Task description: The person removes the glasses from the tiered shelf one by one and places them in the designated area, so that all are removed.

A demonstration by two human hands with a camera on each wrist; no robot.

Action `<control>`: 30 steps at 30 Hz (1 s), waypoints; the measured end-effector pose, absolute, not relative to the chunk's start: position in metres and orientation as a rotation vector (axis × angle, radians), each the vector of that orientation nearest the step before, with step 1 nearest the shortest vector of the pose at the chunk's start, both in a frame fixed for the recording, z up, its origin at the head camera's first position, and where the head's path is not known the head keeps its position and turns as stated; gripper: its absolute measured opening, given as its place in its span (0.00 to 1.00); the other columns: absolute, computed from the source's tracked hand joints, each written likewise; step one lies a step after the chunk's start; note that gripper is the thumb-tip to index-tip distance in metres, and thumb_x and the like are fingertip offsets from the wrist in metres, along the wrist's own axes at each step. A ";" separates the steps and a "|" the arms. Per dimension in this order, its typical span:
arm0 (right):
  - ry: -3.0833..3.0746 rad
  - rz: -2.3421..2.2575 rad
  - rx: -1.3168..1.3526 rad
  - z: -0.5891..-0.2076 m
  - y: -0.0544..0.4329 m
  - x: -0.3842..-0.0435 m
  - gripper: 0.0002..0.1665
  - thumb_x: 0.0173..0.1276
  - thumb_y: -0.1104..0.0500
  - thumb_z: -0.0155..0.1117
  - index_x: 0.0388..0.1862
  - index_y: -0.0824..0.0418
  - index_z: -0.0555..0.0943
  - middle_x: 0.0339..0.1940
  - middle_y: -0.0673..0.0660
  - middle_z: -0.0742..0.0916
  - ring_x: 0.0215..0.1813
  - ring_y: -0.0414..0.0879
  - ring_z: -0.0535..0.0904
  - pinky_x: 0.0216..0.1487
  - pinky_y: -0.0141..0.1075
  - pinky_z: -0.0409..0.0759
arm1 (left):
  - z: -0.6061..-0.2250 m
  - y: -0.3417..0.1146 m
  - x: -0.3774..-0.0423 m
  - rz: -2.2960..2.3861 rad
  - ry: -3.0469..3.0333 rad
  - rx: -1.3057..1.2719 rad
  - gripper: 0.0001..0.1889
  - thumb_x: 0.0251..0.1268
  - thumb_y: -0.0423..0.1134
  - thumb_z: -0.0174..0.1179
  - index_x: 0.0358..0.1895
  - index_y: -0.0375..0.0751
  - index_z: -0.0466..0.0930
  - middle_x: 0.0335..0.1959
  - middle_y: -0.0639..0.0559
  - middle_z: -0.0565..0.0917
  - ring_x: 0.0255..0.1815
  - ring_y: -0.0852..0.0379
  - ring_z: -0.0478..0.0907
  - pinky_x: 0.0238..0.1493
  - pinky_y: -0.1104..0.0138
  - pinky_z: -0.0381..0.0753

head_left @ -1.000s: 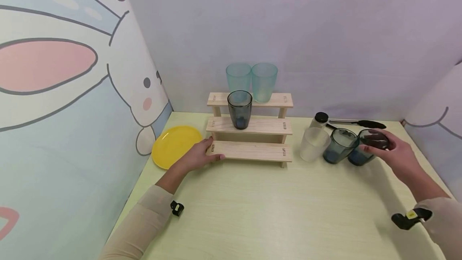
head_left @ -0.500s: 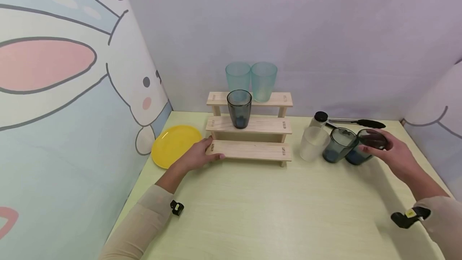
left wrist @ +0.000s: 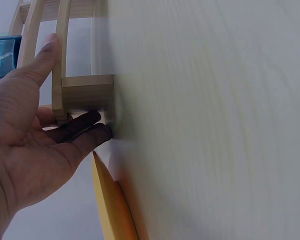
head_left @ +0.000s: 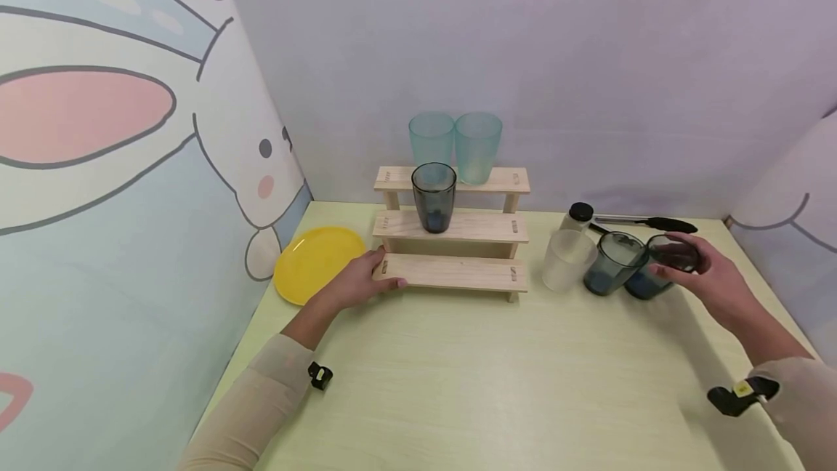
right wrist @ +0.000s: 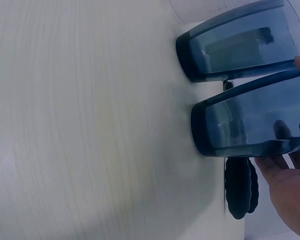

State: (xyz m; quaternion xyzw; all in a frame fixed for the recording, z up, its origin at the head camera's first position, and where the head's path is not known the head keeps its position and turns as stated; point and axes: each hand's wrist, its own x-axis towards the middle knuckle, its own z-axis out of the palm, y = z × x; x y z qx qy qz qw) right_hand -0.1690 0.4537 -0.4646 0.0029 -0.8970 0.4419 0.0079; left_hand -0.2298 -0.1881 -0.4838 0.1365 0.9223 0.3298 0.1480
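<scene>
In the head view, my left hand grips the left end of the lowest step of a three-step wooden rack. The left wrist view shows the thumb along the step's front edge and the fingers round its end. My right hand holds a dark blue-grey drinking glass near its rim, thumb on one side and fingers on the other. Its base stands close to the table in the right wrist view. Right beside it is a matching glass. Another dark glass stands on the middle step.
Two light teal cups stand on the top step. A yellow plate lies left of the rack. A frosted cup, a black-capped bottle and black-handled utensils sit on the right, near the back wall.
The glass in my right hand has shifted slightly left, toward the matching glass. My left hand stays on the rack.
</scene>
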 end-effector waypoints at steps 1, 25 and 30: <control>-2.802 1.384 0.011 -0.465 0.454 -0.169 0.48 0.80 0.52 0.74 0.91 0.51 0.62 0.52 0.18 0.82 0.53 0.12 0.76 0.45 0.14 0.70 | -0.484 -0.188 -0.230 0.948 2.651 0.392 0.63 0.65 0.73 0.72 0.91 0.41 0.51 0.91 0.39 0.60 0.85 0.39 0.68 0.84 0.42 0.70; -2.710 1.437 -0.148 -0.422 0.431 -0.170 0.41 0.85 0.42 0.66 0.91 0.41 0.63 0.57 0.14 0.79 0.57 0.09 0.70 0.49 0.13 0.65 | -0.483 -0.189 -0.229 0.971 2.645 0.418 0.63 0.66 0.73 0.71 0.91 0.40 0.50 0.90 0.37 0.62 0.81 0.40 0.72 0.82 0.43 0.73; -2.683 1.446 -0.152 -0.410 0.424 -0.174 0.41 0.84 0.42 0.66 0.91 0.41 0.64 0.58 0.16 0.79 0.60 0.14 0.69 0.50 0.12 0.65 | -0.484 -0.189 -0.228 0.976 2.647 0.420 0.62 0.67 0.72 0.72 0.92 0.42 0.51 0.90 0.39 0.62 0.80 0.41 0.73 0.81 0.44 0.73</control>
